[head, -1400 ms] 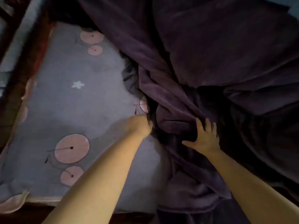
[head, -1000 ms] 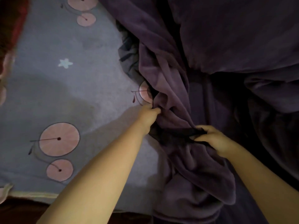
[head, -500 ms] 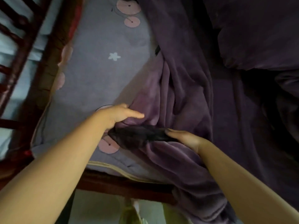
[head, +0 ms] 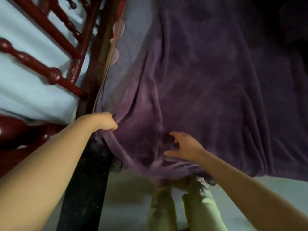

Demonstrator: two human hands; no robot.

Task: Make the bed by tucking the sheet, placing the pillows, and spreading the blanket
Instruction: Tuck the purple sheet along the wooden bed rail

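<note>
Two hands on blanket (head: 191,77): left hand (head: 106,121) gripping, right hand (head: 185,145) atop.

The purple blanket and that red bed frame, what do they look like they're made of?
The blanket looks like soft plush fleece: matte, fuzzy nap, draping in thick folds. The bed frame looks like turned wood with glossy dark-red lacquer: rounded spindles with bright highlights. Neither is certain from looks alone.

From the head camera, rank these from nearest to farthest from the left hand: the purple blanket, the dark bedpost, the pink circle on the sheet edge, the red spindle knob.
1. Blanket: in the left hand's grip.
2. Bedpost: just below the hand.
3. Spindle knob: up and left of the hand.
4. Pink circle: straight up along the sheet edge.
The last two are close; the knob looks slightly nearer.
</note>
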